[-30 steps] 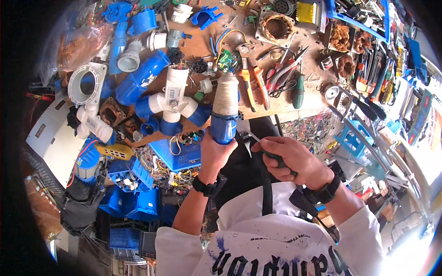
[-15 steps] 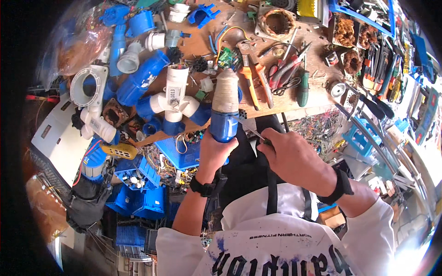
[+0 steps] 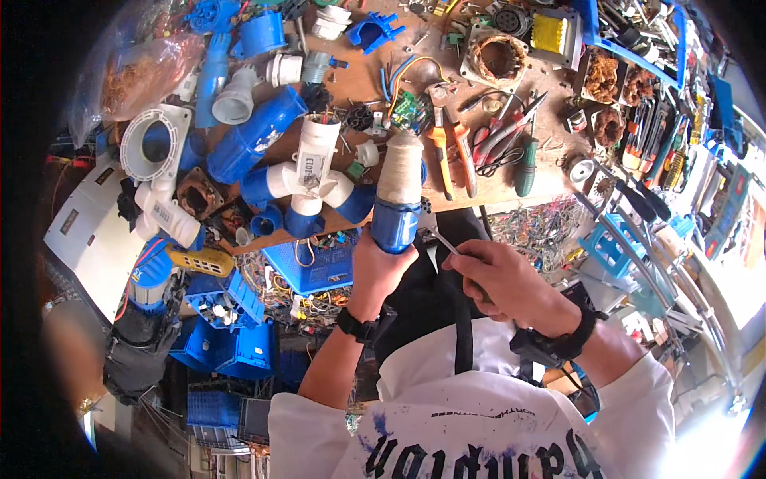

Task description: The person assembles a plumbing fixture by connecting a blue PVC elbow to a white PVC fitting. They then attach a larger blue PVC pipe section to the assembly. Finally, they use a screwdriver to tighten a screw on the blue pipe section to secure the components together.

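My left hand point(image 3: 381, 270) is wrapped round the lower end of a blue-and-cream industrial plug point(image 3: 399, 180). Its tapered cream part points up and away over the table's edge, and the blue collar sits just above my thumb. In my closed right hand point(image 3: 515, 286) is a tool with a thin metal shaft, seemingly a screwdriver point(image 3: 444, 242); my fingers mostly hide its handle. The shaft's tip points at the blue collar, with a small gap showing between them.
On the wooden table point(image 3: 550, 172) lie orange-handled pliers point(image 3: 441, 152), a green-handled screwdriver point(image 3: 527, 168) and a white branched pipe fitting point(image 3: 315, 168). Rusty square housings point(image 3: 496, 57) stand farther back. Below the edge are a blue basket point(image 3: 315, 263) and tangled wires point(image 3: 531, 231).
The metal shaft has drawn back from the blue collar, which it reached before, and its angle is steeper. My right hand has turned and lowered slightly. My left hand keeps its hold.
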Available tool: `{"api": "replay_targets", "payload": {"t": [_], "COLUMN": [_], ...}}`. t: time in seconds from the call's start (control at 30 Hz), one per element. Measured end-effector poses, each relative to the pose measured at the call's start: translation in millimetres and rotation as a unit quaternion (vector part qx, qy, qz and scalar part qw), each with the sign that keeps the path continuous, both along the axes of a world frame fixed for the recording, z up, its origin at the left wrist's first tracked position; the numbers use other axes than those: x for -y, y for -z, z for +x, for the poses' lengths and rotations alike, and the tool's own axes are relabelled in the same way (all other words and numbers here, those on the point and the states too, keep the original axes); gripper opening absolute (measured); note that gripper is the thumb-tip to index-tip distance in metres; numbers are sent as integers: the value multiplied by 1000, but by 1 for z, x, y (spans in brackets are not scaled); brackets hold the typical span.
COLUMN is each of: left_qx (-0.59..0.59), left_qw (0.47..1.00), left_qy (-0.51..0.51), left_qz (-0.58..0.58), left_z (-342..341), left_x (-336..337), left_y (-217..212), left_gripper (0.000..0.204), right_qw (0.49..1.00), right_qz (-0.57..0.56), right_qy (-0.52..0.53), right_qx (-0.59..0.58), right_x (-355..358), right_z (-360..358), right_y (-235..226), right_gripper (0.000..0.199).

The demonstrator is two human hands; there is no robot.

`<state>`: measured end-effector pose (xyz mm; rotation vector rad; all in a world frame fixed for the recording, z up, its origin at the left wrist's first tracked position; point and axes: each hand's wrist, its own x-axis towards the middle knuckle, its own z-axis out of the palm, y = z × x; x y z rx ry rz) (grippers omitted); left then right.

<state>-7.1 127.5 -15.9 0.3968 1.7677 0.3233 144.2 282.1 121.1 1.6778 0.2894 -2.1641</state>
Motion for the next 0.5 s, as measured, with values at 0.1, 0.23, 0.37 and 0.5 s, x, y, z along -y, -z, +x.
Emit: {"api": "replay_targets", "payload": {"t": [0.1, 0.23, 0.37, 0.5], "left_qx": [-29, -49, -58, -93], "left_qw": [999, 997, 996, 992], "left_qy": [-3, -12, -17, -1], "left_qz": [27, 54, 67, 86], "left_z": [3, 9, 11, 12], "left_x": [-6, -1, -2, -5], "left_y": [-11, -6, -11, -12], "left_gripper": [55, 55, 55, 53], "right_qw": [998, 983, 967, 964], "right_qz": [-34, -87, -115, -116], "right_qy": [51, 158, 220, 227], "right_qx": [3, -32, -60, -73], "right_x": [6, 10, 21, 28], "right_z": [2, 15, 24, 33], "right_y": [3, 8, 12, 17], "right_gripper": [25, 30, 32, 33]}}
